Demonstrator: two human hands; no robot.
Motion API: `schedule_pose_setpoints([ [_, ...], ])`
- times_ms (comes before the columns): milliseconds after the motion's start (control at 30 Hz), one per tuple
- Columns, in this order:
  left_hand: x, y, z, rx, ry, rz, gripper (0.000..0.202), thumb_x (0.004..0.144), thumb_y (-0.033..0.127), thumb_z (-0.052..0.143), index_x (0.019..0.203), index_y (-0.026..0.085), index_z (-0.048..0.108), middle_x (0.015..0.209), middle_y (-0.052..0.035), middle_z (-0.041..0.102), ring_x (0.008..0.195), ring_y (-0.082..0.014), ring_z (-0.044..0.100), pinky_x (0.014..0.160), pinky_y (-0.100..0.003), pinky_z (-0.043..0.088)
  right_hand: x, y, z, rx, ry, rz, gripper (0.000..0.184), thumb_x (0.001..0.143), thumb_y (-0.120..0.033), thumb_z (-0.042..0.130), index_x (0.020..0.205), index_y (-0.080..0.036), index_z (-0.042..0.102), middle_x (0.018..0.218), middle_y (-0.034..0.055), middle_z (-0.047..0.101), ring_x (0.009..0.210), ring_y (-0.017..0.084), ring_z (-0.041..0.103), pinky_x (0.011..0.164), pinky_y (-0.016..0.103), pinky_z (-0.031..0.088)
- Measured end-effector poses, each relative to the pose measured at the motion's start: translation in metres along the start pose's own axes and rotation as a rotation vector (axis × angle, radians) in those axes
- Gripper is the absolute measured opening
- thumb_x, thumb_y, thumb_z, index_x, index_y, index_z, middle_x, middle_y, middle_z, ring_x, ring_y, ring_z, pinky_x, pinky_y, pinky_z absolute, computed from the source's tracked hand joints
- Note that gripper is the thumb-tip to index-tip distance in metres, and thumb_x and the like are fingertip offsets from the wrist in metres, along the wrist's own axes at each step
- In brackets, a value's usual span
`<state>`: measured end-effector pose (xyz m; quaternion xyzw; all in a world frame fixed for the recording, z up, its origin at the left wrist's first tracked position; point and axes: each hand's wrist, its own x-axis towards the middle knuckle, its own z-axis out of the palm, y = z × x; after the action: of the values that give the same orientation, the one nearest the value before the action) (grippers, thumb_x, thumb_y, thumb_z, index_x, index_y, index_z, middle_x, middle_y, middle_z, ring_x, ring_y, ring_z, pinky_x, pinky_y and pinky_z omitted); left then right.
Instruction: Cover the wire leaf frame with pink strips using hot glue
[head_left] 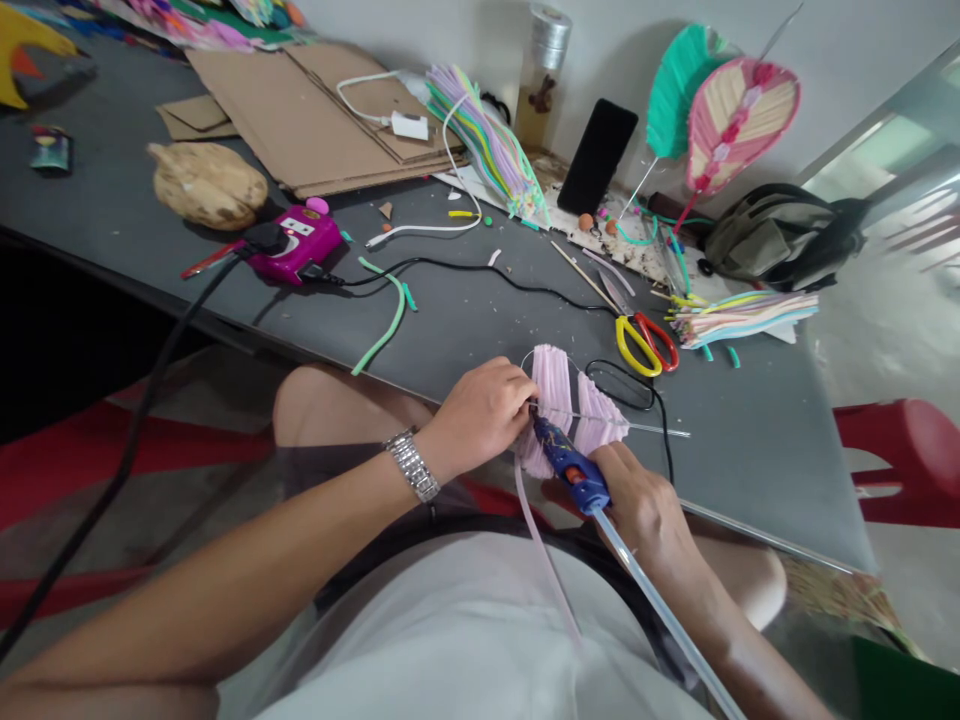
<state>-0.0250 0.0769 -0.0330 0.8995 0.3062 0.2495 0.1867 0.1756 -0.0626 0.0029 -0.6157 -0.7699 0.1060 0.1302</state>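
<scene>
the left hand point(484, 412) pinched the pink leaf point(559, 395); the right hand point(645, 505) gripped a glue gun point(570, 465), its tip touching the leaf, beside the scissors point(645, 342).

A silver metal link band point(412, 466), like a watch strap, circles the wrist just behind the left hand point(480, 415). Both forearms are bare, with no sleeve showing on them. A pale grey-white top point(480, 640) covers the torso, edged by a dark band point(450, 530), and the knees point(330, 405) are uncovered.
</scene>
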Motion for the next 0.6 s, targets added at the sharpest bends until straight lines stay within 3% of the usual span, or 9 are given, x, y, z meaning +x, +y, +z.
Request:
schedule_pose_setpoints([
  [400,-0.0005,-0.0008,-0.0003,-0.004,-0.01,-0.006,0.016,0.087,0.006,0.059,0.09,0.017,0.07,0.09,-0.0069,0.072,0.089,-0.0225,0.061,0.078,-0.035,0.048,0.0036,0.0001,0.0055,-0.077,0.03,0.0,0.016,0.098,-0.023,0.051,0.084,-0.023,0.043,0.079,0.0007,0.053,0.06,0.014,0.05,0.054,0.028,0.027],
  [600,0.0005,0.0011,-0.0024,0.005,-0.026,-0.01,0.016,0.087,0.005,0.058,0.09,0.016,0.07,0.089,-0.007,0.072,0.088,-0.0226,0.06,0.078,-0.035,0.047,0.0021,0.0,0.004,-0.109,0.027,-0.011,0.014,0.095,-0.018,0.049,0.084,-0.023,0.043,0.078,0.001,0.053,0.059,0.015,0.049,0.054,0.028,0.026],
])
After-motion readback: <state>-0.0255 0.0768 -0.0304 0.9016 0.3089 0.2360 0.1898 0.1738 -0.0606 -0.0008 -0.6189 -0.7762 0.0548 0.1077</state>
